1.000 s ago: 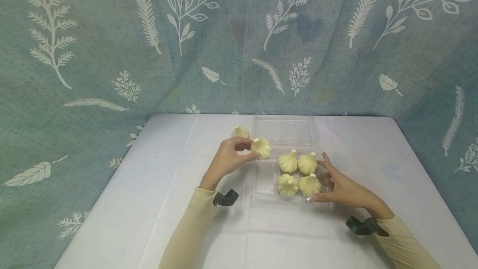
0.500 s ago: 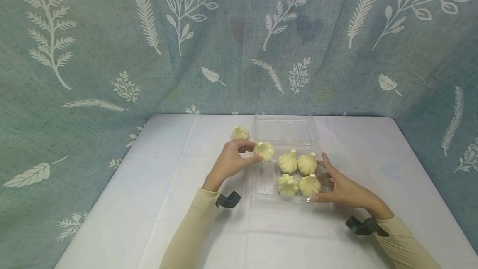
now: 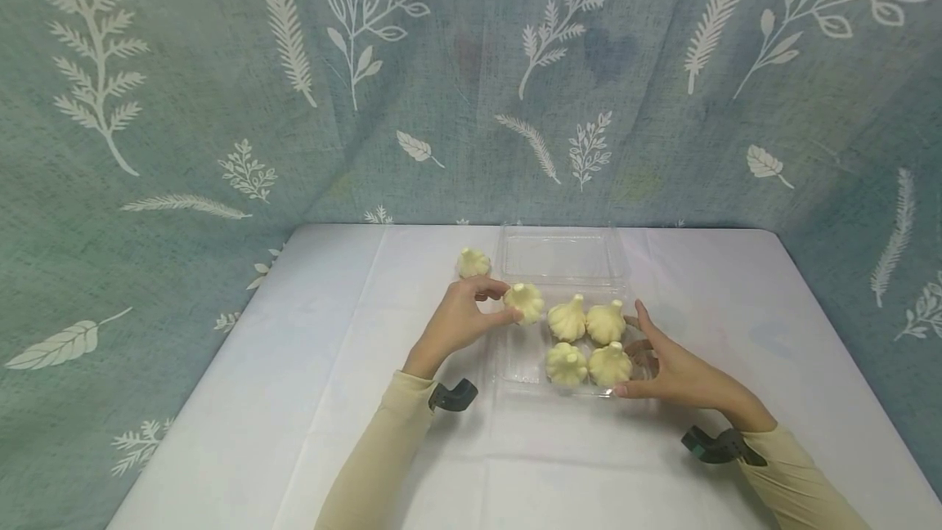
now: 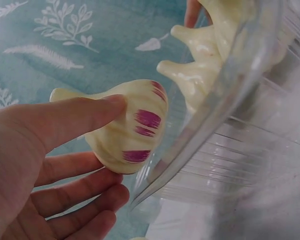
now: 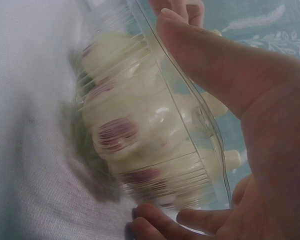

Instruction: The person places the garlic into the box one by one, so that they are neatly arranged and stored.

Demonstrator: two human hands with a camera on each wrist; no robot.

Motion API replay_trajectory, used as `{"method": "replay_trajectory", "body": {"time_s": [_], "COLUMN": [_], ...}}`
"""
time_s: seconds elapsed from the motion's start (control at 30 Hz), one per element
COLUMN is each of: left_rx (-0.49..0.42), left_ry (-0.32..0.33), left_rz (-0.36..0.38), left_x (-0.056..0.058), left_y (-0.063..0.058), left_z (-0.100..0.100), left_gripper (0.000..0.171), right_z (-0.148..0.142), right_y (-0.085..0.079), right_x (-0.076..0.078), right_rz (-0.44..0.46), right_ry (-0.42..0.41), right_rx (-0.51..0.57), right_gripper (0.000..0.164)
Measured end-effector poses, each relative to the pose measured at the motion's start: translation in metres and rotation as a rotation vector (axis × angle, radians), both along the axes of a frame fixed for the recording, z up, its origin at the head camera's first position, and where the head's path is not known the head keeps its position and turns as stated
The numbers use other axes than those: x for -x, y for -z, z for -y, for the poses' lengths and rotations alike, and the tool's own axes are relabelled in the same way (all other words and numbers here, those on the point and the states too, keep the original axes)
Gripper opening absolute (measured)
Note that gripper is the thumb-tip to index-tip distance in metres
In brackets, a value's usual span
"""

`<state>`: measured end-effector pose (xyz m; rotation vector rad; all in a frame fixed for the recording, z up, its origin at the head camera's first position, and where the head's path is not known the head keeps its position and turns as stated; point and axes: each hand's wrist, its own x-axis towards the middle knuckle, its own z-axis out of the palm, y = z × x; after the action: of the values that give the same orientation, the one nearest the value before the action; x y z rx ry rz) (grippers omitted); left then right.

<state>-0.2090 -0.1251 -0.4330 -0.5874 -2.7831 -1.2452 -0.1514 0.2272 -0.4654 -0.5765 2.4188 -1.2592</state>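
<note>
My left hand (image 3: 462,319) pinches a cream-coloured garlic bulb (image 3: 525,306) between thumb and fingers, over the left part of a clear plastic container (image 3: 518,365). Purple streaks mark the base of this garlic bulb (image 4: 140,125) in the left wrist view, where it is tilted beside the container's rim. Several more garlic bulbs (image 3: 567,321) stand grouped in the container's right part, stems mostly up. At that end, my right hand (image 3: 680,370) grips the container's side. In the right wrist view its thumb (image 5: 200,55) lies along the rim, fingers lower on the wall.
The container's clear lid (image 3: 562,258) lies folded back behind it, near the table's far edge. One loose garlic bulb (image 3: 473,261) sits on the white tablecloth (image 3: 383,309) left of the lid. A leaf-patterned green curtain (image 3: 471,88) hangs behind the table.
My left hand has moved slightly right and toward me with its garlic bulb, bringing it closer to the bulbs in the container. The right hand and the container have stayed put.
</note>
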Motion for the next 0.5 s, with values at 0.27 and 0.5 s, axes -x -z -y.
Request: {"method": "replay_trajectory", "body": {"time_s": [0.27, 0.5], "left_rx": [0.036, 0.038], "left_ry": [0.009, 0.007], "left_rz": [-0.006, 0.020], "left_x": [0.0002, -0.0011], "left_y": [0.0020, 0.0032], "left_z": [-0.0020, -0.0040], "left_gripper": [0.046, 0.048], "right_z": [0.0003, 0.0004], "right_y": [0.0011, -0.0005], "right_x": [-0.0006, -0.0009], "right_rz": [-0.002, 0.005], "right_ry": [0.005, 0.002], "right_rx": [-0.007, 0.005], "right_gripper": [0.138, 0.137]}}
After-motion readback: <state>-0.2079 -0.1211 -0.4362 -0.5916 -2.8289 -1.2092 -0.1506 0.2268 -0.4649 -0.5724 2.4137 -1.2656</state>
